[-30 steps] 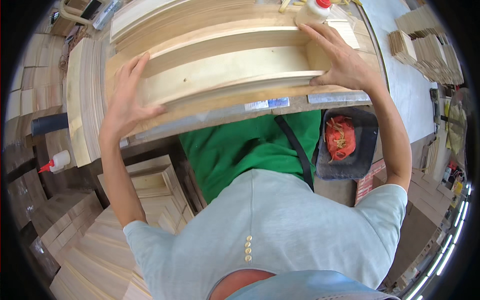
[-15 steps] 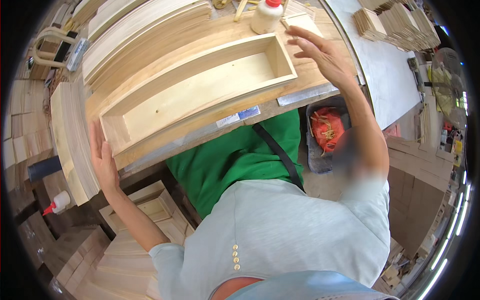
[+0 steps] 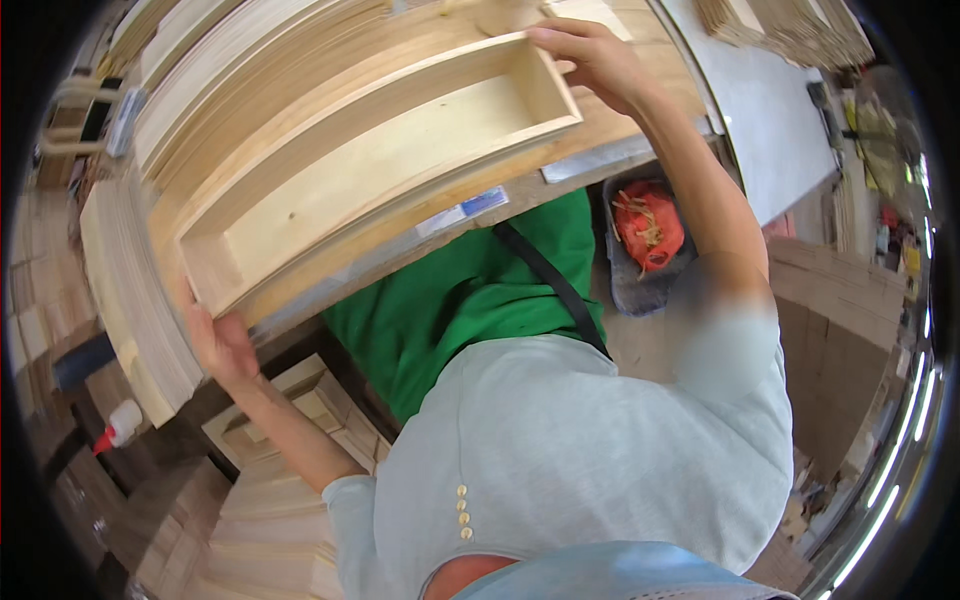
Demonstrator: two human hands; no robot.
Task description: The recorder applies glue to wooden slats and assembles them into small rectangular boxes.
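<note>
A long, shallow wooden box of pale wood lies on the workbench with its open side up, tilted up toward the right in view. My left hand is at the box's near left corner, its fingers against the left end and somewhat blurred. At the other end, my right hand has its fingers on the far right corner and rim. The box sits between both hands. Some fingertips of the left hand are hidden or smeared.
Stacked wooden boards lie behind the box, and another stack stands left. A white bottle with a red tip is at lower left. Below the bench, a dark bin holds a red bag. A light grey tabletop extends right.
My right hand has come from beside the box onto its right corner. The left hand has shifted round the near left corner. The whole view has moved slightly.
</note>
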